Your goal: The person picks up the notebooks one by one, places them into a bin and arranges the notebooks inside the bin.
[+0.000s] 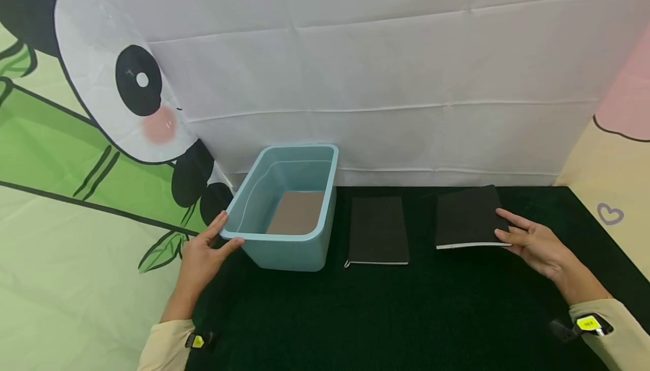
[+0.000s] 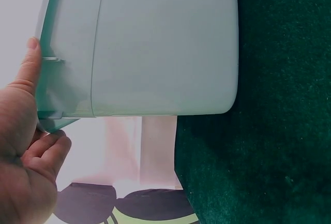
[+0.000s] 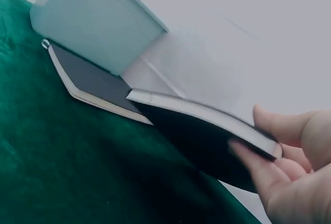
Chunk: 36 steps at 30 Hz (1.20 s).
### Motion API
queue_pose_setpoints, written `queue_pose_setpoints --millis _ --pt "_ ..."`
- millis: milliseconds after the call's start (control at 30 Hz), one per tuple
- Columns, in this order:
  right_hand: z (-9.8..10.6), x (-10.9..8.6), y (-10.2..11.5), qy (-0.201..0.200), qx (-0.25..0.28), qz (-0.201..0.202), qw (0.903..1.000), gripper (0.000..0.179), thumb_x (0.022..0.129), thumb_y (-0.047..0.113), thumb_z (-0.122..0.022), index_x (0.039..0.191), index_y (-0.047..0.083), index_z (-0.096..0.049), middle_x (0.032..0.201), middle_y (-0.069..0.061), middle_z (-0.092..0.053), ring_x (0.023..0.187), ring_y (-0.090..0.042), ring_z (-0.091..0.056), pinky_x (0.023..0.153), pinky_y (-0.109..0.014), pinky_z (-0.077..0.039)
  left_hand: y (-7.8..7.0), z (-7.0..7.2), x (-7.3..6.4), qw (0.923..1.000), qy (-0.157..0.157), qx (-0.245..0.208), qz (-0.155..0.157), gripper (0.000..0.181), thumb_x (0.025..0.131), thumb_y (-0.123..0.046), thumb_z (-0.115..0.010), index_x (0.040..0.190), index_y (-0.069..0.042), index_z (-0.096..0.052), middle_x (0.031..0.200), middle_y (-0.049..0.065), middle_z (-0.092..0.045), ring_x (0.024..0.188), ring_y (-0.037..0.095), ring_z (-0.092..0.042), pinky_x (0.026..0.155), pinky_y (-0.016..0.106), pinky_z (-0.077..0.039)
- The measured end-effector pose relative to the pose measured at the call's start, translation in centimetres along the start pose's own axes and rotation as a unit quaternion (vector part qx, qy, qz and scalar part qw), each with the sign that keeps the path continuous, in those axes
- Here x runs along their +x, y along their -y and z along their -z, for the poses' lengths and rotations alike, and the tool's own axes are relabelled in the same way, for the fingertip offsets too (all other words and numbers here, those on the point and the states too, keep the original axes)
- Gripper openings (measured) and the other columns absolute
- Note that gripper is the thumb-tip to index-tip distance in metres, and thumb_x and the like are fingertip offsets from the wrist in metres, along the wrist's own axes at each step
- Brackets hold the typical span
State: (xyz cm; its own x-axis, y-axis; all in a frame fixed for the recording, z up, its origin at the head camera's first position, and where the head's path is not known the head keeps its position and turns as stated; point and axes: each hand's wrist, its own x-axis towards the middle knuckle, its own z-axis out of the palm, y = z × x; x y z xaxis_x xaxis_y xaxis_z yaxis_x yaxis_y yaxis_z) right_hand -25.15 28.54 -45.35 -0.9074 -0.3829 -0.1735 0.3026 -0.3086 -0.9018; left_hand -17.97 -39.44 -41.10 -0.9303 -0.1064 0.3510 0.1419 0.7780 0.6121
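A light blue plastic bin (image 1: 291,252) stands on the dark green cloth, with a flat grey-brown rectangle (image 1: 295,213) at its bottom. My left hand (image 1: 204,258) grips the bin's near left corner, thumb (image 2: 30,66) along the near side and fingers round the left side. On the right, my right hand (image 1: 538,247) pinches a black notebook (image 1: 469,217) by its right edge. The right wrist view shows this notebook (image 3: 186,141) raised off the cloth and tilted, its white page edges visible. Between it and the bin lies another black notebook (image 1: 378,230), closed and flat, with a small ribbon loop at its near left corner.
Dark green cloth (image 1: 355,320) covers the table. Behind it hangs a white creased cloth backdrop (image 1: 381,66), with a printed panda (image 1: 117,78) at the left. The table's right edge (image 1: 609,235) slants down past my right arm.
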Motion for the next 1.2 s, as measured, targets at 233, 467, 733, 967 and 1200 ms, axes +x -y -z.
queue_pose_setpoints --millis 233,467,733,967,1200 --pt "-1.7 -0.5 0.8 0.059 0.121 0.031 0.9904 0.053 0.105 -0.011 -0.042 0.134 0.024 -0.069 0.124 0.001 -0.070 0.108 -0.016 -0.072 0.092 -0.029 -0.059 0.2 -0.1 0.0 0.9999 -0.007 -0.001 -0.015 0.076 0.089 -0.032 -0.081 0.153 -0.009 -0.047 0.156 0.011 -0.046 0.135 0.043 -0.051 0.102 0.054 -0.046" --pt "-4.4 -1.0 1.5 0.101 0.161 0.064 0.9796 0.058 0.104 -0.015 -0.036 0.139 0.020 -0.065 0.130 -0.005 -0.070 0.116 -0.019 -0.070 0.095 -0.031 -0.057 0.5 0.4 0.0 0.9999 0.003 -0.008 -0.014 0.077 0.089 -0.033 -0.081 0.153 -0.009 -0.045 0.157 0.012 -0.044 0.135 0.045 -0.050 0.102 0.058 -0.045" --pt "-7.3 -1.0 2.9 0.110 0.181 0.082 0.9738 0.055 0.105 -0.014 -0.035 0.140 0.018 -0.063 0.131 -0.008 -0.069 0.117 -0.021 -0.069 0.096 -0.031 -0.057 0.7 1.0 -0.3 0.9997 0.018 -0.016 -0.007 0.078 0.091 -0.036 -0.078 0.155 -0.010 -0.043 0.159 0.012 -0.041 0.137 0.046 -0.047 0.104 0.061 -0.044" --pt "-10.3 -0.3 4.9 0.099 0.166 0.097 0.9763 0.051 0.105 -0.011 -0.039 0.139 0.018 -0.064 0.111 -0.009 -0.072 0.110 -0.018 -0.072 0.096 -0.030 -0.057 0.6 1.0 -0.2 0.9995 0.020 -0.022 -0.004 0.078 0.090 -0.035 -0.079 0.155 -0.010 -0.043 0.159 0.011 -0.042 0.138 0.045 -0.047 0.104 0.059 -0.044" --pt "-13.9 0.9 6.5 0.101 0.171 0.103 0.9747 0.057 0.104 -0.011 -0.041 0.153 0.018 -0.049 0.125 -0.014 -0.069 0.115 -0.021 -0.070 0.096 -0.031 -0.057 0.6 1.2 -0.2 0.9994 0.020 -0.027 -0.005 0.077 0.090 -0.035 -0.079 0.155 -0.010 -0.044 0.159 0.011 -0.042 0.138 0.045 -0.048 0.104 0.059 -0.044"
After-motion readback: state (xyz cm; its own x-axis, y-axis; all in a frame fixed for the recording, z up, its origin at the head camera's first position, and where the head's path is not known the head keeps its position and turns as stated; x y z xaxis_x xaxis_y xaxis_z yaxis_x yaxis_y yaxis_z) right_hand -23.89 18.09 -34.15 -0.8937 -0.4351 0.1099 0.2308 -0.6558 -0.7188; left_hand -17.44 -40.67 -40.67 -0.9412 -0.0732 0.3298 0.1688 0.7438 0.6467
